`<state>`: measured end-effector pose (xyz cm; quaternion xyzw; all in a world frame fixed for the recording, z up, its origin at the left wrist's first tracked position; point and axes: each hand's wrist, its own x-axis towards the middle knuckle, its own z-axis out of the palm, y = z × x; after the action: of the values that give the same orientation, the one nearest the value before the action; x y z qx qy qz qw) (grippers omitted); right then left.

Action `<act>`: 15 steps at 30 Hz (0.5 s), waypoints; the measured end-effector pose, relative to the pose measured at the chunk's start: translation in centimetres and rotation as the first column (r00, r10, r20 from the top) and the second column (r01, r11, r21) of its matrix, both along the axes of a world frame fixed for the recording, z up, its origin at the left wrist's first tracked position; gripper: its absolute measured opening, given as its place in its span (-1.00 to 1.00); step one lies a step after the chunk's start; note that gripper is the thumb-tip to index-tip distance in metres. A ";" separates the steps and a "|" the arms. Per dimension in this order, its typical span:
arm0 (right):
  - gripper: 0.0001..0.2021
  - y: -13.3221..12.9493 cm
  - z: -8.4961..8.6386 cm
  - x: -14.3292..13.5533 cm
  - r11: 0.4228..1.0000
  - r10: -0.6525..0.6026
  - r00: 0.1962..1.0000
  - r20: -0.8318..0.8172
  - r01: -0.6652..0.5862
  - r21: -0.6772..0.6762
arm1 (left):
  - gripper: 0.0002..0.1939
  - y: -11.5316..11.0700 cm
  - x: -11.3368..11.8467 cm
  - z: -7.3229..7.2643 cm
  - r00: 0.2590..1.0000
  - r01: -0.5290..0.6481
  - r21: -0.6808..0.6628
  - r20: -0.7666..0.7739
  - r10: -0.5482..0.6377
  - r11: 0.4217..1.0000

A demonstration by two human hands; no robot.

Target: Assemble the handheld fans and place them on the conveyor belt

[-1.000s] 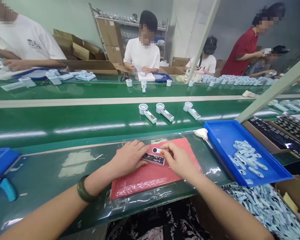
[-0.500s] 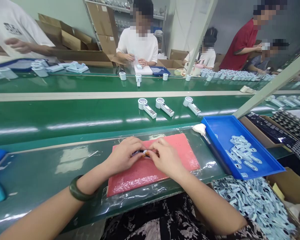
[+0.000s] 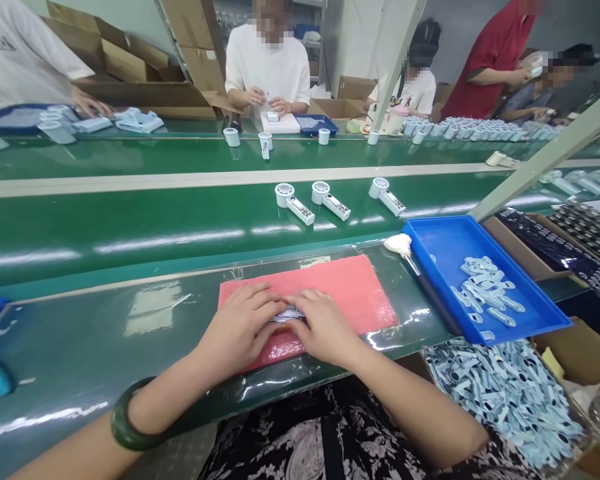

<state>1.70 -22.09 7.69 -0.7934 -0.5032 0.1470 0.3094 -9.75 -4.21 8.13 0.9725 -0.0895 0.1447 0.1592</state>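
Note:
Over the pink foam mat (image 3: 360,287), my left hand (image 3: 240,323) and my right hand (image 3: 325,327) meet around a small pale handle piece (image 3: 291,312) with dark lettering. Fingers of both hands wrap its two ends, and thumbs press along its near side. Only the middle of the piece shows; my fingers cover the rest. A green bangle (image 3: 130,417) circles my left wrist.
Three white fan-like devices (image 3: 300,210) lie on the green conveyor (image 3: 130,220). To the right are a blue tray (image 3: 430,240) of pale strips, a dark-handled tool (image 3: 430,300) and a box of pale parts (image 3: 510,393). Co-workers (image 3: 267,73) sit and stand across the belt.
Both hands have closed further around the piece, and its lettered face now shows between them. The view has tilted slightly down. A co-worker's hand at far left has lowered to the parts.

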 end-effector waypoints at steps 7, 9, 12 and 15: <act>-0.54 -0.4 -0.8 -0.5 0.995 0.089 0.987 0.136 -0.083 -0.049 | -0.69 -0.2 -0.1 0.7 0.996 0.059 0.127 -0.071 -0.050 0.990; -0.55 -0.2 -1.0 -0.7 0.994 0.093 0.975 0.202 -0.079 -0.079 | -0.68 -0.6 -0.1 0.6 0.997 0.049 0.182 -0.067 -0.037 0.982; -0.58 0.2 -0.5 -0.7 0.994 0.085 0.977 0.196 -0.070 -0.081 | -0.68 -0.5 -0.2 0.5 0.997 0.061 0.195 -0.061 -0.050 0.979; -0.56 -0.2 0.9 0.0 0.996 0.085 0.990 0.109 -0.080 -0.047 | -0.71 1.0 0.1 0.9 0.995 0.097 0.197 -0.018 -0.095 0.976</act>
<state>1.71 -22.31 8.58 -0.7852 -0.5488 0.1261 0.2577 -9.67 -3.17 9.08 0.9786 -0.1494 0.1232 0.0692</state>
